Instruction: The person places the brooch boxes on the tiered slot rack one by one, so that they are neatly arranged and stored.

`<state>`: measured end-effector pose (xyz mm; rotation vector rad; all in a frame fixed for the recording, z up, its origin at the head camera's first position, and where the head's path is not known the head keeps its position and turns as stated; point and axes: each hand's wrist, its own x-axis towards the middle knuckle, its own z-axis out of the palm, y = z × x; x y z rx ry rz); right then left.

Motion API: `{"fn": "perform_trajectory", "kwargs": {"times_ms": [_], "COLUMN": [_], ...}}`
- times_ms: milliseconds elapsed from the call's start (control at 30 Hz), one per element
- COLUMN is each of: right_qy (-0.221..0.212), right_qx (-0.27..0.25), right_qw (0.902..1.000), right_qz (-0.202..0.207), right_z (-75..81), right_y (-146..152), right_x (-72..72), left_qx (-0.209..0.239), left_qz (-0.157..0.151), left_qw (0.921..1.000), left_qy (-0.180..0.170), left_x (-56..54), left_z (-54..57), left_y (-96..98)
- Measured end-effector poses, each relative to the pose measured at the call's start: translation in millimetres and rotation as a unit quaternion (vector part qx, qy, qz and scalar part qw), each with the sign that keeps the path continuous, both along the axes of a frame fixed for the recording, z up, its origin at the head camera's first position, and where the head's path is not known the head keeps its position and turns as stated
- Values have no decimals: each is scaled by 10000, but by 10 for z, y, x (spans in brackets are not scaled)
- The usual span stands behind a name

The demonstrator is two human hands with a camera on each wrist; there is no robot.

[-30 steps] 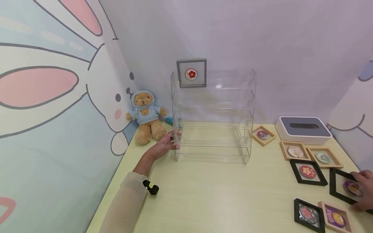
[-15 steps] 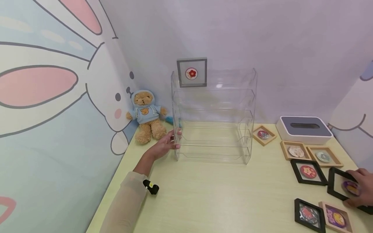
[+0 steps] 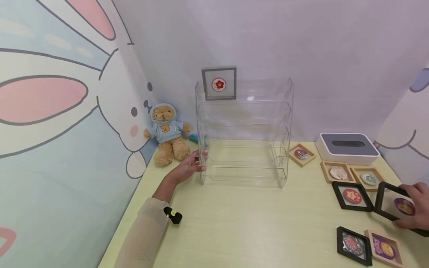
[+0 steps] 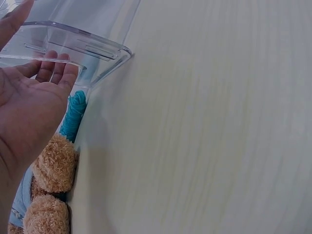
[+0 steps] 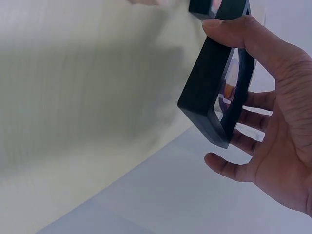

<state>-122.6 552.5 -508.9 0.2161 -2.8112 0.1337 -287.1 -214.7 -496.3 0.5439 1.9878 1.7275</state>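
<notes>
A clear acrylic tiered rack (image 3: 246, 167) stands against the back wall. My left hand (image 3: 184, 172) grips its left side, thumb at the front and fingers behind the panel; in the left wrist view the fingers (image 4: 58, 70) show through the clear plastic. A grey-edged frame (image 3: 219, 97) with a red flower badge sits on the rack's top tier at the left. At the far right, my right hand (image 3: 419, 210) holds a black display frame (image 5: 207, 78) with a purple and yellow badge, tilted up, thumb on one edge and fingers on the other.
Several black and wooden badge frames lie on the right of the table, including a black one (image 3: 352, 196) and a wooden one (image 3: 385, 248). A tissue box (image 3: 348, 149) stands behind them. A teddy bear (image 3: 167, 134) and a blue item (image 3: 193, 138) are left of the rack.
My right hand has lifted and tilted the black frame with the purple badge, shifting it slightly up and left. The left hand stays on the rack.
</notes>
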Motion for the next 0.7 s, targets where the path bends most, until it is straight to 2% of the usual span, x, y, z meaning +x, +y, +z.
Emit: {"fn": "perform_trajectory", "kwargs": {"times_ms": [267,500,700], "right_qy": [229,839,634], "right_qx": [-105,-331,-317], "right_qw": [9997,9959,9974], "right_qz": [-36,103,-143], "right_z": [297,532,802], "right_y": [-318,-635,-902], "right_x": [-110,-205,-279], "left_qx": [4,43,58], "left_qz": [7,-29,-24], "left_qw": [10000,10000,10000], "left_qy": [2,13,6], "left_x": [-6,-12,-12], "left_z": [-13,-16,-27], "left_y": [-9,-10,-10]}}
